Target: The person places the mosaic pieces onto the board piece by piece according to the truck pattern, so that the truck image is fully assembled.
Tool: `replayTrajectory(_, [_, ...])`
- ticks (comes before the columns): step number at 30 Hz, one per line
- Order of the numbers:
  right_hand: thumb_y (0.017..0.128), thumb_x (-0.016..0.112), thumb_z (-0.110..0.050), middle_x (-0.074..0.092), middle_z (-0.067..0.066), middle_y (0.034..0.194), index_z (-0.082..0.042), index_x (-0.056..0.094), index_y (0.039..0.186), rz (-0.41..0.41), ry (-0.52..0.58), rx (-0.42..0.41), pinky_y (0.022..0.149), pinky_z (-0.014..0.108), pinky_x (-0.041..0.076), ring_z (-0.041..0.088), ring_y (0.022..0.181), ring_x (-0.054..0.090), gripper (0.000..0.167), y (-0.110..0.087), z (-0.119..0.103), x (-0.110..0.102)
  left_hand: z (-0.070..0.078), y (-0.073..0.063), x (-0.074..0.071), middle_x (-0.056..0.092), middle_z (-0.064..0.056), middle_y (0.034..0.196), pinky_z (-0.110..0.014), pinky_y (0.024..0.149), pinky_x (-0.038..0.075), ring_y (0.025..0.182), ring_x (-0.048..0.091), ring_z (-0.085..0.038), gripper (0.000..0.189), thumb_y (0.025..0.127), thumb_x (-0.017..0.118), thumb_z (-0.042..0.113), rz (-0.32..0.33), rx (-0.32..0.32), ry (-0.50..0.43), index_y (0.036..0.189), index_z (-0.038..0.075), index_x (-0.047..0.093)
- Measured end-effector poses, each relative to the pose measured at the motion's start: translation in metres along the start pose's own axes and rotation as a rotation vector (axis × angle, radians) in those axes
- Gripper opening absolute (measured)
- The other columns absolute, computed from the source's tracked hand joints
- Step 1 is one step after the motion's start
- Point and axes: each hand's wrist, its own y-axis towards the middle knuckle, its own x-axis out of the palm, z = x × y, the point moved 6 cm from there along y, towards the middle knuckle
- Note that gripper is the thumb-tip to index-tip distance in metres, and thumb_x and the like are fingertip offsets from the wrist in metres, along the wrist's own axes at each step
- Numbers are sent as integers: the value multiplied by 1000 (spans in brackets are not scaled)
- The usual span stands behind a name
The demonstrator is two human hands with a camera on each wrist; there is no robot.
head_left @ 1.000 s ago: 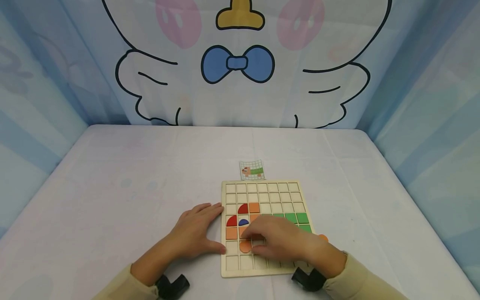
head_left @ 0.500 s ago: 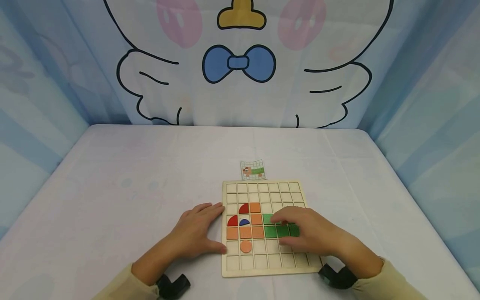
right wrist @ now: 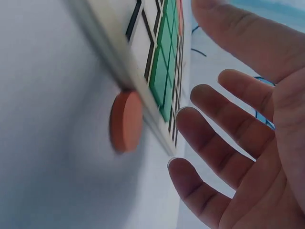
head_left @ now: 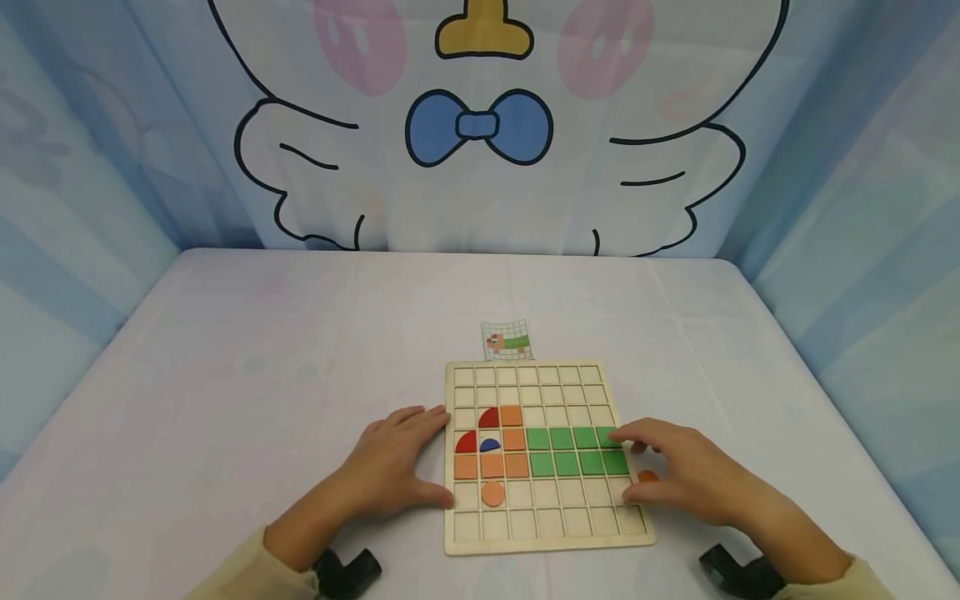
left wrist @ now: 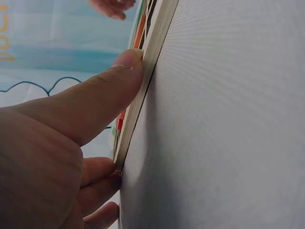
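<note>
A wooden grid board [head_left: 549,525] lies on the table with coloured pieces in its cells: green squares [head_left: 564,463], orange squares [head_left: 513,439], red quarter circles [head_left: 466,442], a blue half circle [head_left: 490,445] and an orange disc [head_left: 492,493]. My left hand [head_left: 386,462] rests spread against the board's left edge, thumb and fingertips touching its side. Over the board's right edge hovers my right hand [head_left: 693,471], thumb and fingers apart, holding nothing. Below it a second orange disc [right wrist: 126,121] lies on the table beside the board, partly hidden by the hand in the head view.
A small picture card [head_left: 507,341] with a gridded orange and green figure lies just beyond the board's far edge. A white cloth covers the table [head_left: 315,333]. Printed curtains [head_left: 480,208] stand at the back and both sides.
My right hand has moved right, from over the orange disc on the board, across the green squares, to the right edge. The disc stays in its cell. My left hand has kept its place.
</note>
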Motion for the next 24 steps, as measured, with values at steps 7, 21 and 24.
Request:
replayTrajectory(7, [80,85,-33,64,-9,113,-14,65,125,3,-23,62,80,36,52,8,93,57,53,-14,17,0,0,0,0,48,-5,151,-59,108,30,141,35,-31,100,66,90,54,0,1,3,148,12,50])
replayTrajectory(21, [80,85,-21,61,-19,101,-10,69,120,54,-103,99,80,35,51,6,92,56,44,-21,24,5,-1,1,1,48,-5,151,-59,108,31,140,36,-31,100,65,90,54,14,8,10,147,11,51])
replayTrajectory(24, [81,84,-20,60,-20,98,-11,70,117,62,-116,97,81,37,51,7,91,57,40,-20,24,6,-2,1,1,48,-5,151,-59,108,31,140,35,-31,100,65,90,54,16,7,8,147,12,51])
